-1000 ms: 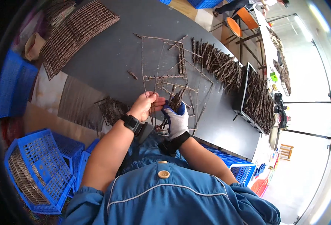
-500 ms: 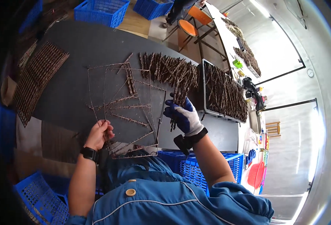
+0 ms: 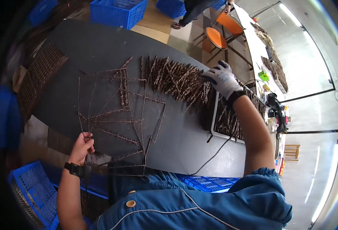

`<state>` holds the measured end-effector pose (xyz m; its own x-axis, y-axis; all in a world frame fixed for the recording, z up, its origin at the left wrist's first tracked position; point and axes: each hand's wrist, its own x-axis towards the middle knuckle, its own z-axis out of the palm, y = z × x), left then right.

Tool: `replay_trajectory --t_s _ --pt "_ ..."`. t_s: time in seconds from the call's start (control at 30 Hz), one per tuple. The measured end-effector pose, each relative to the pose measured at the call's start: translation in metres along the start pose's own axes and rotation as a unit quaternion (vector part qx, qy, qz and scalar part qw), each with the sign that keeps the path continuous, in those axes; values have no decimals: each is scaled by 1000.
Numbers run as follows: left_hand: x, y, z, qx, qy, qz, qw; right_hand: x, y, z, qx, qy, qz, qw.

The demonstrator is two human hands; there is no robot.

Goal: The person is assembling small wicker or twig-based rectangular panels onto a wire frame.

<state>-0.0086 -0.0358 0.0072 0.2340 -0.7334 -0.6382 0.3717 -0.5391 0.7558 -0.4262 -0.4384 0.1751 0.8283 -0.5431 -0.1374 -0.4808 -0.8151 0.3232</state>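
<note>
While left fingers (image 3: 85, 138) pinch wire frame (image 3: 119, 119) | gloved right hand (image 3: 222, 78) on sticks (image 3: 176, 80)

Bright daylight flooded in from the right, glare washed out the pale floor (image 3: 310, 126), ceiling strip light (image 3: 291, 13) blew white, left rim fell into dark vignette, straight edges bowed heavily, dark table (image 3: 92, 50) evenly lit, soft shadows.

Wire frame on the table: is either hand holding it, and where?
The bare left hand pinches the wire frame at its near-left corner. The gloved right hand reaches the row of twigs; its grasp is unclear.
</note>
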Motion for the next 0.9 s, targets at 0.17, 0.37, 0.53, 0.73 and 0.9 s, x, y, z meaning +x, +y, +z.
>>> replay_trajectory --t_s 0.17,0.37,0.53,0.73,0.9 --pt "-2 0 3 67 40 19 997 55 12 29 -94 -50 -166 980" --pt "-12 3 14 45 43 88 994 59 12 44 -193 -105 -176 960" --pt "-25 12 15 -44 -34 137 989 43 -2 14 -153 -71 -50 984" --pt "-25 14 6 -82 -19 76 994 -4 -99 8 219 195 6 956" --pt "-32 4 2 38 102 179 978 -46 -227 45 581 73 285 759"
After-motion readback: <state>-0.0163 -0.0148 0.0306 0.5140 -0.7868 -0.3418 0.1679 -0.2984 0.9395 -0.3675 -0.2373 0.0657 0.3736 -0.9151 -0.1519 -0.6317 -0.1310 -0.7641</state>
